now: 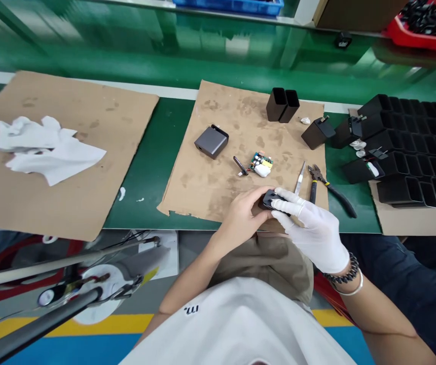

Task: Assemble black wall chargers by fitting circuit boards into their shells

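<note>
My bare left hand [243,215] and my white-gloved right hand [311,225] meet at the near edge of a brown cardboard sheet [218,177]. Both are closed around one small black casing part [269,198], my right fingers lying over its top. Just beyond my hands lie a small circuit board with a white blob [261,165], a thin dark stick [240,166], a metal blade tool [299,178] and black-handled cutters [330,188]. A grey charger block [211,141] lies further left on the sheet.
Two upright black sleeves [282,105] stand at the back of the sheet. Many black casings [404,147] are stacked at the right. A second cardboard sheet [69,203] at left carries a crumpled white cloth [43,147]. A red bin [423,28] sits far right.
</note>
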`<state>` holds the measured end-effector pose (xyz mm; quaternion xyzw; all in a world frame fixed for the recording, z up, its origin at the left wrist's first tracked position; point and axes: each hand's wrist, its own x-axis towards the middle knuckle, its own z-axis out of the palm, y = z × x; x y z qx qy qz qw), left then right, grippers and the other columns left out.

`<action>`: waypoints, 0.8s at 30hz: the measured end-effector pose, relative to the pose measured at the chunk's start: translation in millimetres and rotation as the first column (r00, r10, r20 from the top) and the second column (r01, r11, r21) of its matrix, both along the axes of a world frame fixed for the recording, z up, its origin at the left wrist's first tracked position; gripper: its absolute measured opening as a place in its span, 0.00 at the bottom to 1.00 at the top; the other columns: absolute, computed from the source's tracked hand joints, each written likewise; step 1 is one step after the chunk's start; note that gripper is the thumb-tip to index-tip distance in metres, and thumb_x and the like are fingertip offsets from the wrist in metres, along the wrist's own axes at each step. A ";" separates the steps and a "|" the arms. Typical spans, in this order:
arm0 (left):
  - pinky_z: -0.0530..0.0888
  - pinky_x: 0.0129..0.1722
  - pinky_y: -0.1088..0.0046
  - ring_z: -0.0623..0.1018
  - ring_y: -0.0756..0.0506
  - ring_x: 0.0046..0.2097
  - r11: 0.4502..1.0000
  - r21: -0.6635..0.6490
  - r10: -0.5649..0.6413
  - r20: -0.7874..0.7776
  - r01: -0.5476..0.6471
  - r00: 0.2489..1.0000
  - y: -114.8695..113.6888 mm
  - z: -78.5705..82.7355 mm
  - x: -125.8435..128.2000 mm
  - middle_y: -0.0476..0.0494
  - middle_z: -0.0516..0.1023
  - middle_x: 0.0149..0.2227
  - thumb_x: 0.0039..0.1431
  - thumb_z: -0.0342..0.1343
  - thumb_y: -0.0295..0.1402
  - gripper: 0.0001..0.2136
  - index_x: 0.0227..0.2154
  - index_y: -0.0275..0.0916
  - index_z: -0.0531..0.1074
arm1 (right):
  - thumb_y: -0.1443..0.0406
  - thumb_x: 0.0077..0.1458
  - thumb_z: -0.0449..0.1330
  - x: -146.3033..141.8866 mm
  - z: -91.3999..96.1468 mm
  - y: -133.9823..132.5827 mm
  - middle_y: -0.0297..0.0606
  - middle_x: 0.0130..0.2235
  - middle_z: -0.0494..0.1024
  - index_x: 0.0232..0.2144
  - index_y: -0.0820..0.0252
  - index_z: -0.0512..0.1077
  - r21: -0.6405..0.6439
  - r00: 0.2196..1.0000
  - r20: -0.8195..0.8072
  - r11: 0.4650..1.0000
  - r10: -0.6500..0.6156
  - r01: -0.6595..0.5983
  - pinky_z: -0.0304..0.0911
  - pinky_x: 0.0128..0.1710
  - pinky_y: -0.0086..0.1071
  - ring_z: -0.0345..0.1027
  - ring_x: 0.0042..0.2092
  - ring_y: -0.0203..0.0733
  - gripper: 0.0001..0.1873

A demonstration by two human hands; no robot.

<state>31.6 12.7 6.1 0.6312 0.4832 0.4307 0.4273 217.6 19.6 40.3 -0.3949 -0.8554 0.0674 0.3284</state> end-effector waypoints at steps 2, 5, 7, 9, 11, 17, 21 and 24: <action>0.75 0.58 0.61 0.82 0.39 0.54 0.999 -0.031 0.010 -0.013 -0.011 1.000 3.4 1.0 2.5 0.42 0.84 0.53 0.59 0.64 0.24 0.18 0.52 0.43 0.78 | 0.69 0.63 0.66 4.1 2.1 0.1 0.42 0.55 0.83 0.50 0.56 0.76 0.011 0.999 0.032 1.000 0.016 -0.016 0.79 0.50 0.31 0.82 0.51 0.43 0.14; 0.75 0.56 0.62 0.82 0.39 0.51 1.000 -0.028 0.009 -0.056 -0.011 0.998 3.6 3.1 2.0 0.44 0.85 0.50 0.58 0.65 0.24 0.17 0.50 0.43 0.79 | 0.69 0.63 0.66 9.8 7.3 3.1 0.41 0.54 0.83 0.52 0.56 0.75 -0.022 0.997 0.051 0.998 0.053 -0.052 0.79 0.50 0.30 0.82 0.51 0.42 0.15; 0.76 0.55 0.64 0.83 0.40 0.51 1.000 -0.017 -0.002 -0.076 0.001 0.997 2.3 4.0 0.7 0.44 0.85 0.50 0.59 0.63 0.24 0.17 0.51 0.42 0.79 | 0.69 0.64 0.64 11.4 9.8 4.9 0.39 0.55 0.83 0.52 0.55 0.75 -0.048 0.996 0.049 0.997 0.070 -0.068 0.78 0.51 0.30 0.81 0.52 0.41 0.14; 0.75 0.56 0.64 0.83 0.41 0.52 1.000 0.023 -0.018 -0.093 0.020 0.995 0.9 3.9 -0.4 0.43 0.85 0.51 0.62 0.61 0.24 0.17 0.53 0.42 0.78 | 0.69 0.65 0.63 11.1 10.4 5.6 0.39 0.55 0.83 0.52 0.53 0.76 -0.057 0.995 0.062 0.996 0.073 -0.070 0.79 0.49 0.30 0.82 0.52 0.42 0.14; 0.75 0.58 0.64 0.82 0.41 0.54 0.996 0.082 -0.032 -0.104 0.041 0.994 -0.2 2.9 -1.0 0.43 0.84 0.54 0.64 0.59 0.25 0.19 0.57 0.43 0.76 | 0.68 0.65 0.63 9.8 9.4 5.3 0.41 0.55 0.82 0.51 0.54 0.77 -0.060 0.993 0.106 0.997 0.056 -0.050 0.80 0.41 0.30 0.83 0.49 0.45 0.13; 0.74 0.60 0.64 0.81 0.42 0.56 0.998 0.042 -0.043 -0.127 0.048 0.991 -1.5 2.0 -1.1 0.44 0.82 0.57 0.65 0.57 0.25 0.24 0.63 0.47 0.72 | 0.67 0.67 0.61 9.4 6.8 7.5 0.44 0.54 0.83 0.47 0.57 0.79 -0.129 0.994 0.072 0.989 0.081 -0.071 0.80 0.44 0.32 0.82 0.50 0.46 0.09; 0.74 0.60 0.64 0.81 0.41 0.56 0.988 -0.138 -0.061 0.034 0.066 0.998 -0.7 5.3 -2.9 0.44 0.82 0.56 0.62 0.61 0.26 0.36 0.72 0.48 0.57 | 0.66 0.67 0.61 13.7 8.8 13.3 0.38 0.51 0.85 0.48 0.55 0.78 -0.207 0.988 0.038 0.969 0.147 -0.136 0.79 0.50 0.32 0.82 0.51 0.44 0.09; 0.75 0.60 0.66 0.80 0.41 0.59 0.971 -0.198 -0.107 0.156 0.137 0.982 -2.7 8.0 -9.9 0.43 0.80 0.59 0.62 0.62 0.27 0.38 0.73 0.49 0.54 | 0.64 0.67 0.61 16.6 10.2 16.9 0.37 0.52 0.84 0.50 0.50 0.78 -0.252 0.981 0.107 0.959 0.165 -0.134 0.78 0.47 0.33 0.82 0.50 0.45 0.12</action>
